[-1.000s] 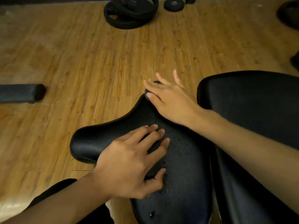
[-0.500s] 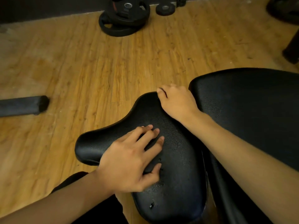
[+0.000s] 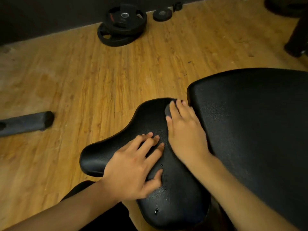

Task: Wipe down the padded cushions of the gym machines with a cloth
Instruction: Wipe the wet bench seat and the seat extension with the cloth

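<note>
A black padded seat cushion (image 3: 175,189) fills the lower middle, with a larger black back pad (image 3: 250,122) just to its right. My left hand (image 3: 131,170) rests flat on the seat's left wing, fingers spread. My right hand (image 3: 186,130) lies on the narrow front part of the seat, close to the gap beside the back pad. It holds a small dark grey cloth (image 3: 168,110) against the seat; only a bit of cloth shows between thumb and forefinger. A few wet drops (image 3: 161,165) dot the seat near my left thumb.
The wooden floor (image 3: 83,80) spreads out ahead. Stacked black weight plates (image 3: 123,25) and a small plate (image 3: 162,14) lie by the dark wall. A black foam-covered bar (image 3: 26,122) juts in at left. A dark machine post (image 3: 298,35) stands at the upper right.
My right hand has drawn back from the seat's front tip toward me, along the edge beside the back pad, cloth under it. The left hand stays planted. The view has tilted upward slightly.
</note>
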A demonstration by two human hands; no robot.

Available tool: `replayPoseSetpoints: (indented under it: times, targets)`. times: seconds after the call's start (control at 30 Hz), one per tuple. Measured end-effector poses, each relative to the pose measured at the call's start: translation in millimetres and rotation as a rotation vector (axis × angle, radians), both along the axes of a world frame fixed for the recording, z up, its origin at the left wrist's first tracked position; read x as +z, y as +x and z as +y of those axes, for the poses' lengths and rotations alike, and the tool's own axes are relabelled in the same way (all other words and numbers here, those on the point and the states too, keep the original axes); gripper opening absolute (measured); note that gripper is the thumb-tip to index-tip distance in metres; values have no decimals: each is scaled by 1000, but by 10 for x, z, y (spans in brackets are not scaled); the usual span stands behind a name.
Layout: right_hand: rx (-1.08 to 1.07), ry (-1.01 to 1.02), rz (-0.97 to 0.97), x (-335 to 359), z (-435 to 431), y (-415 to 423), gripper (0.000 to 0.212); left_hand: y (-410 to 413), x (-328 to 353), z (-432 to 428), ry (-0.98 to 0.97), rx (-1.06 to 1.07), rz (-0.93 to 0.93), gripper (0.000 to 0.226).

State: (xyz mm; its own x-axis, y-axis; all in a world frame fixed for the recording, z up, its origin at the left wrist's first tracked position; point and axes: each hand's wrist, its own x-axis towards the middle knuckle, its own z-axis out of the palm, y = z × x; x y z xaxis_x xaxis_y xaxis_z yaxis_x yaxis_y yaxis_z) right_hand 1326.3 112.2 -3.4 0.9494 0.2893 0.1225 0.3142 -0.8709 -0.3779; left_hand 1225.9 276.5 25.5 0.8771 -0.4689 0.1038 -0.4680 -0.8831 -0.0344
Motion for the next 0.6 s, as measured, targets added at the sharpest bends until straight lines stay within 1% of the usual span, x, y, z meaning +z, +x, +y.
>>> replayPoseSetpoints:
  times: [0.07,0.13,0.23,0.33,0.37,0.4,0.43,0.5,0.53,0.57,0.6]
  targets:
    - [27,-40,-29,50,-201,-658,52,10,-2,-3,1,2,14,60]
    - [61,-31,-28,40,-324,-904,55,5,-3,-1,-6,9,14,59]
    - [124,-65,-17,45,-157,-275,53,10,-20,12,7,-4,0,60]
    - [147,-75,165,100,178,670,42,-7,-22,1,0,1,-10,60]
    - [129,-90,179,99,218,794,40,-11,-24,-5,-7,-2,-5,59]
    - [119,-113,151,84,209,773,41,-8,-21,-3,-11,-5,2,59]
    - [102,-129,94,80,145,597,44,-9,-20,0,-9,-5,11,59]
    - [86,-75,-46,75,-46,19,48,-11,-19,-1,2,6,23,60]
    - [96,-56,-68,78,-145,-238,48,-12,-22,-6,7,11,26,61]
    - [92,-55,-50,49,-208,-386,49,-5,-24,-4,11,9,30,61]
    - [89,-66,-42,-2,-237,-392,49,1,-26,-1,12,2,29,61]
